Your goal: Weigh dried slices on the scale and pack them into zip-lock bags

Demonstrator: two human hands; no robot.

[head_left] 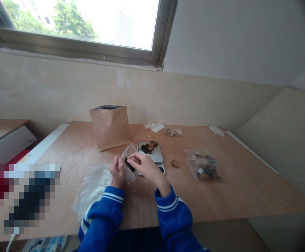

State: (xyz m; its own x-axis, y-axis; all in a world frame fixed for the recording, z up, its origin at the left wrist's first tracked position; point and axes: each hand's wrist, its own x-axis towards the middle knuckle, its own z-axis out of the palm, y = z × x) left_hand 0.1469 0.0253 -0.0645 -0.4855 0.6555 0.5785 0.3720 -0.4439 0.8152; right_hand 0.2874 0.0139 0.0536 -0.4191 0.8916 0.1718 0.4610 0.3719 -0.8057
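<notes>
Well, your left hand was curled narrowly around the side of a clear plastic zip bag, its fingers pointing up and its wrist rising from a blue tracksuit sleeve with white stripes. Your right hand reached across from the other side, the forearm angled inward from a matching blue sleeve, with its fingertips pinched closely on a brown dried slice at the bag's open mouth. Dark dried pieces sat in the bag between your hands.

Just beyond them, partly behind your right hand, lay a flat silver digital kitchen scale carrying more dark dried slices. All of this rested on a light plywood counter. Left of the scale, an upright brown kraft paper pouch showed its silver lining at the top, and a crumpled sheet of clear plastic lay beside your left hand. To the right were a single brown dried piece and a clear zip bag of mixed dried pieces. Farther back lay white paper scraps and a small, flat plastic bag.
</notes>
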